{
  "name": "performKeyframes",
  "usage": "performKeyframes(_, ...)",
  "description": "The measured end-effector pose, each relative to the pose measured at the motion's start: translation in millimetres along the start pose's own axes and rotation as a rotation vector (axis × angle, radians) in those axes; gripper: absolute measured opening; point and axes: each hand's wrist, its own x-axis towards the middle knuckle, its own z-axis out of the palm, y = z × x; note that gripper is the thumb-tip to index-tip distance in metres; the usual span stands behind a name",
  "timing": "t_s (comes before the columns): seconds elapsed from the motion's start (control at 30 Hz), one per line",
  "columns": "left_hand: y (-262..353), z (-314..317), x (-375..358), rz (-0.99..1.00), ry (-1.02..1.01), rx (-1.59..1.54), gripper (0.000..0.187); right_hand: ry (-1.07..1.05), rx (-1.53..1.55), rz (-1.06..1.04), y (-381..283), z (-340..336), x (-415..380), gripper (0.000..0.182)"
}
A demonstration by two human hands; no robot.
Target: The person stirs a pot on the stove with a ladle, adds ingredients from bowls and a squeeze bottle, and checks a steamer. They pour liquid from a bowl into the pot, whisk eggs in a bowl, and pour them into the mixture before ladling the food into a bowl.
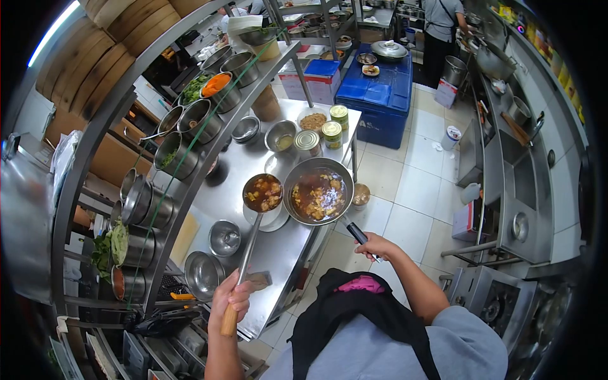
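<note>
My left hand (pixel 230 296) is wrapped round the wooden grip of a long-handled ladle (pixel 252 240). The ladle's bowl is full of brown sauce with chunks of food (pixel 263 192) and overlaps a white plate (pixel 273 218) on the steel table. In my right hand (pixel 377 247) is the black handle of a frying pan (pixel 293 212). More of the same saucy, chunky food (pixel 318 195) fills the pan, which is held level beside the ladle and overlaps the table's edge.
Opened cans (pixel 308 143) and a steel bowl (pixel 280 136) stand behind the pan. Steel bowls (pixel 225 238) sit near my left arm. A shelf of steel pots (pixel 199 121) rises on the left. Beyond the table is a blue chest (pixel 373 95); a person (pixel 439 28) stands further back.
</note>
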Motion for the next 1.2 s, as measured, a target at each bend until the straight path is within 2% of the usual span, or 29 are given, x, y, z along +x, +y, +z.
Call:
performKeyframes(0.07,3.7,-13.8,9.2,0.048,0.099,0.188,0.029,-0.005,0.0,-0.005,-0.3,0.2,-0.6,0.044)
performKeyframes(0.1,3.3,-20.4,15.8,0.052,0.098,0.188,0.029,-0.007,0.0,-0.002,-1.2,0.2,-0.8,0.044)
performKeyframes(0.17,-1.7,-33.8,31.5,0.131,0.276,0.482,0.025,-0.012,-0.001,-0.001,-2.3,0.7,-1.4,0.044)
performKeyframes(0.2,-5.0,-41.0,37.8,0.135,0.277,0.483,0.025,-0.005,-0.003,0.005,-2.4,0.7,-1.8,0.044)
performKeyframes(0.27,-15.1,-59.3,49.6,0.218,0.425,0.761,0.031,-0.002,-0.007,0.01,-5.1,-0.2,-2.7,0.044)
performKeyframes(0.3,-21.5,-65.6,54.8,0.275,0.494,0.776,0.043,0.003,-0.01,0.009,-6.7,-0.7,-4.1,0.043)
performKeyframes(0.33,-27.0,-72.8,55.5,0.275,0.5,0.775,0.043,0.006,-0.013,0.01,-7.0,-0.3,-4.9,0.043)
performKeyframes(0.43,-42.4,-73.7,49.4,0.405,0.642,1.203,0.058,0.003,0.005,0.007,-3.5,-0.6,-2.8,0.042)
performKeyframes(0.47,-44.6,-67.8,43.8,0.405,0.646,1.201,0.058,-0.001,0.004,0.008,-3.1,-0.3,-2.4,0.042)
performKeyframes(0.53,-48.1,-51.6,30.3,0.451,0.761,1.538,0.058,-0.003,0.024,0.009,-2.5,-0.5,-2.2,0.042)
performKeyframes(0.57,-48.4,-53.3,30.2,0.627,0.731,1.649,0.056,-0.004,0.025,0.009,-2.0,-0.7,-1.6,0.042)
performKeyframes(0.7,-60.2,-47.9,16.0,0.65,0.733,1.705,0.055,-0.002,0.021,0.014,0.2,-1.9,0.7,0.041)
performKeyframes(0.8,-65.0,-76.7,34.8,0.7,0.7,1.661,0.056,-0.001,0.014,0.021,-3.1,-0.8,-1.9,0.041)
performKeyframes(0.87,-61.8,-67.5,41.4,0.414,0.595,1.127,0.046,-0.004,0.009,0.024,-6.0,0.8,-3.1,0.041)
performKeyframes(0.9,-59.2,-76.2,44.3,0.417,0.593,1.134,0.046,-0.005,-0.002,0.02,-6.6,0.6,-3.0,0.04)
performKeyframes(0.97,-47.8,-89.5,54.3,0.359,0.336,0.498,0.035,0.013,0.007,0.012,-4.5,-2.4,-3.2,0.04)
performKeyframes(1.0,-41.5,-88.6,52.6,0.346,0.327,0.508,0.035,-0.005,0.013,0.004,-3.0,-2.9,-0.9,0.039)
performKeyframes(1.07,-27.0,-81.9,39.5,0.241,0.069,0.205,0.029,-0.017,0.027,-0.001,0.2,-3.7,-0.3,0.039)
performKeyframes(1.1,-19.9,-72.0,35.9,0.224,0.064,0.306,0.037,-0.022,0.02,-0.006,-0.1,-2.7,-0.8,0.038)
performKeyframes(1.13,-16.7,-61.6,35.1,0.22,0.066,0.307,0.037,-0.03,0.01,-0.011,-0.5,-1.6,-1.8,0.037)
performKeyframes(1.2,-7.8,-34.9,39.6,0.202,0.204,0.845,0.047,-0.025,0.0,-0.006,-1.5,-0.7,-2.3,0.037)
